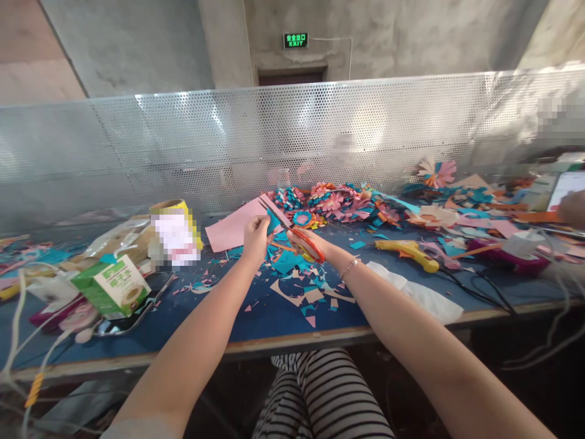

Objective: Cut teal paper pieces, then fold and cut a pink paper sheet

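My right hand (304, 241) is closed around the orange-red handles of a pair of scissors (314, 245). Their blades point up and to the left, parted slightly, beside a small piece of blue paper (273, 223). That paper is pinched between the fingers of my left hand (256, 235). Behind my hands a pink paper sheet (231, 227) lies flat on the table. Blue, pink and cream paper scraps (292, 262) are strewn under and in front of my hands.
Coloured paper flowers (336, 201) are heaped against a perforated metal screen (183, 140). A yellow glue gun (406, 251) and white plastic (414, 291) lie on the right. A green-white carton (114, 286) stands on the left. At far right, another person's hand (572, 210) is by a phone (567, 188).
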